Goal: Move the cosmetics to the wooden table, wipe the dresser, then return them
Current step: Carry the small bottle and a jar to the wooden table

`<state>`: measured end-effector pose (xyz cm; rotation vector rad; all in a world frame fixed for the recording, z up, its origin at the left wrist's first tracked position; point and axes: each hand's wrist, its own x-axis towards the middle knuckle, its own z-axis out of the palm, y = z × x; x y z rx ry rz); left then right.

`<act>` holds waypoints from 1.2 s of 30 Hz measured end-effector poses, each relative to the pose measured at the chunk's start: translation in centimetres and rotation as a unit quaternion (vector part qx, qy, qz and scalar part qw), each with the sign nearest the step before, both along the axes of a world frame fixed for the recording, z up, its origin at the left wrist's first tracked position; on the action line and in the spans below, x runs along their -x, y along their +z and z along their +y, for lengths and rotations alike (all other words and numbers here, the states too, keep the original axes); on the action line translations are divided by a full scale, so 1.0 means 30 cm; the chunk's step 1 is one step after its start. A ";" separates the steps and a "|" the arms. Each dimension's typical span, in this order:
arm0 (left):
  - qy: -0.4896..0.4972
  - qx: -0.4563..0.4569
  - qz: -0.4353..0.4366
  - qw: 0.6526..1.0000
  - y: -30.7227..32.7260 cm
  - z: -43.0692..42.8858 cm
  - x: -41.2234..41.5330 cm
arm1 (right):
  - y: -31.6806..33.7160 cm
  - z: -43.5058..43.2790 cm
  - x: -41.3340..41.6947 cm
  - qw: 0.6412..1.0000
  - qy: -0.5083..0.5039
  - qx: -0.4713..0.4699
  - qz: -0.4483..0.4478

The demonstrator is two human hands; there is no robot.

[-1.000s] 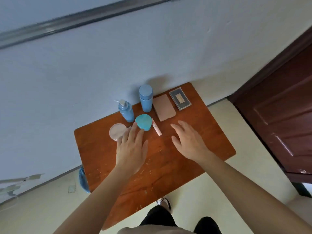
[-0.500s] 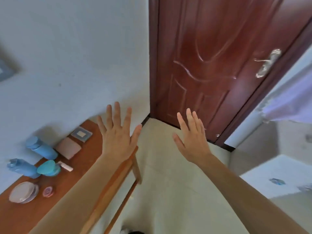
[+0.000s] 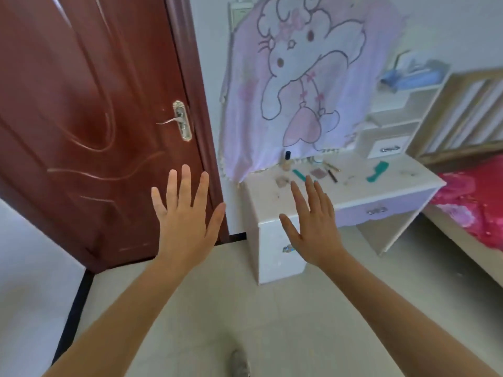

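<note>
The white dresser (image 3: 353, 193) stands ahead to the right, against the wall. On its top lie a foundation bottle (image 3: 286, 161), a small pinkish compact (image 3: 318, 173), a dark pencil (image 3: 332, 176), a teal comb (image 3: 377, 171) and a teal stick (image 3: 299, 175). My left hand (image 3: 185, 213) is held up with fingers spread and empty, in front of the door. My right hand (image 3: 313, 224) is also flat and empty, raised in front of the dresser's left end without touching it. The wooden table is out of view.
A dark red door (image 3: 95, 131) with a metal handle (image 3: 181, 121) fills the left. A pink cartoon cloth (image 3: 299, 77) hangs over the dresser's mirror. A bed with red bedding (image 3: 473, 202) stands at the right. Pale tiled floor (image 3: 245, 308) lies between me and the dresser.
My view has swung right, from the wooden table with the blue bottles, past the door, to the dresser. Both hands stayed raised, spread and empty.
</note>
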<state>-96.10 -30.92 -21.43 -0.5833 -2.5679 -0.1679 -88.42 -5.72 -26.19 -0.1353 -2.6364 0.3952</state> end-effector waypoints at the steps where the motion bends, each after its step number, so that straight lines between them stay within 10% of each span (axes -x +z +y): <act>1: -0.015 0.011 -0.008 1.000 -0.025 0.081 0.031 | -0.019 0.066 -0.002 1.000 -0.019 0.001 -0.003; 23: -0.127 0.053 -0.209 0.968 -0.339 1.174 0.894 | -0.226 1.148 0.632 0.977 -0.123 -0.025 -0.172; 36: 0.080 -0.042 -0.390 0.916 -0.582 1.477 1.172 | -0.494 1.600 1.225 0.932 0.072 -0.017 -0.355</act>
